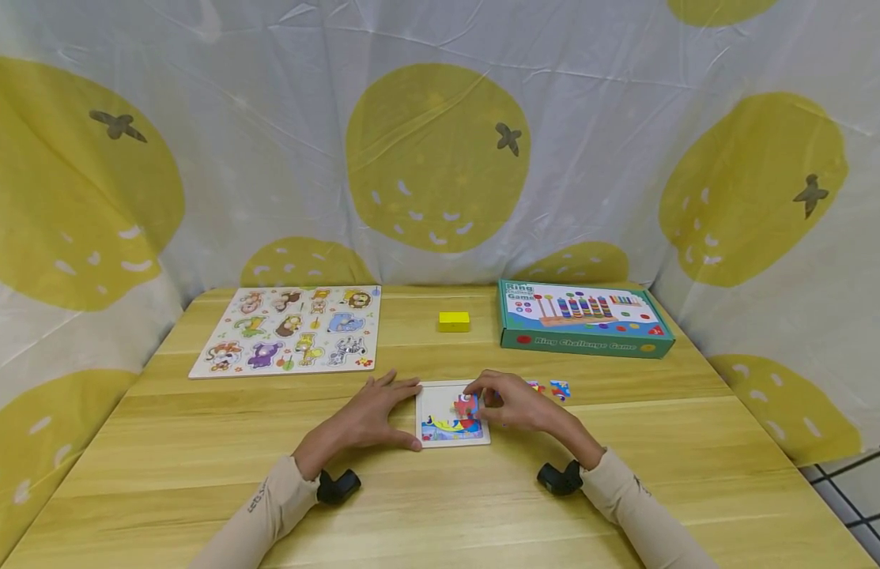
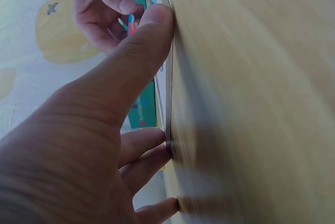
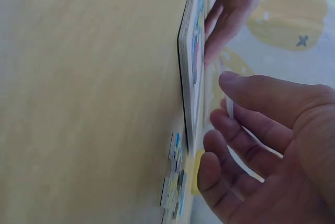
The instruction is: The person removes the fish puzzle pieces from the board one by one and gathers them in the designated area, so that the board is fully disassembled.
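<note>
A small square puzzle tray (image 1: pixel 440 399) lies on the table, its lower part filled with a picture in blue, yellow and red. My left hand (image 1: pixel 372 412) spans the tray's left side, thumb at the near corner and fingers spread against the edge, mostly straight. Above the tray's right side, my right hand (image 1: pixel 514 401) pinches a jigsaw piece (image 2: pixel 131 25) between thumb and fingertips. The piece shows red and blue in the left wrist view; the right wrist view catches it almost edge-on. Loose jigsaw pieces (image 3: pixel 174 182) lie right of the tray, partly hidden by my right hand in the head view.
An animal puzzle board (image 1: pixel 290 328) lies at the back left. A yellow block (image 1: pixel 454 322) sits at the back middle. At the back right is a green Ring Challenge Game box (image 1: pixel 585 320). A patterned curtain (image 1: pixel 440 158) hangs behind the table.
</note>
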A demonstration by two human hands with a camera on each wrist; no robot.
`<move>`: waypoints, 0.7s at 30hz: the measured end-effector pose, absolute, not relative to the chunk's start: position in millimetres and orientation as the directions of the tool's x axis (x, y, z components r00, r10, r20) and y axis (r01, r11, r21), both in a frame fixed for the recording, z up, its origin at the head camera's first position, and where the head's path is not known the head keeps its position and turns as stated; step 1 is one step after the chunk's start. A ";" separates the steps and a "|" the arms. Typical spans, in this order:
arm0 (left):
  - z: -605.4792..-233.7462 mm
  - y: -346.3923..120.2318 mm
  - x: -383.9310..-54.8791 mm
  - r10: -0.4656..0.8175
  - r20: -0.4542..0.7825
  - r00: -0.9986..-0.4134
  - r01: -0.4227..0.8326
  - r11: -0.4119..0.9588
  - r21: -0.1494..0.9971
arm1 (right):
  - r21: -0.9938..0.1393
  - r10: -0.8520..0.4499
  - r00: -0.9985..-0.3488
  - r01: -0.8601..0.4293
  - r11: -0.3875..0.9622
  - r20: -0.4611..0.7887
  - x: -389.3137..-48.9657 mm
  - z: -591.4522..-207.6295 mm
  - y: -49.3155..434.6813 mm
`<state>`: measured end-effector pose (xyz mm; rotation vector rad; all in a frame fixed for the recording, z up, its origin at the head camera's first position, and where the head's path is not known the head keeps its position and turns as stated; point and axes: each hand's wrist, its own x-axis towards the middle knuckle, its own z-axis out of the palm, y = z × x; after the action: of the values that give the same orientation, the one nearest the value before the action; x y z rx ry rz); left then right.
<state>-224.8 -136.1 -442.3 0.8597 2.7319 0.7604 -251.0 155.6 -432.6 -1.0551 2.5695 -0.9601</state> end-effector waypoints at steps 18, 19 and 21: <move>-443.7 -136.0 -225.8 0.574 -0.025 -0.818 0.480 0.707 0.520 | -0.716 -0.626 -0.776 -0.482 0.505 0.081 -247.0 -427.1 197.3; -443.5 -135.9 -225.8 0.573 -0.026 -0.819 0.478 0.707 0.521 | -0.717 -0.620 -0.780 -0.478 0.508 0.081 -247.2 -427.1 201.3; -443.1 -135.7 -225.6 0.572 -0.027 -0.820 0.477 0.707 0.522 | -0.717 -0.605 -0.792 -0.465 0.519 0.076 -247.5 -426.8 209.1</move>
<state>-225.6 -135.7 -443.1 0.8466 2.7269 0.7569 -247.5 209.1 -426.8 -0.9172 2.5744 -1.1314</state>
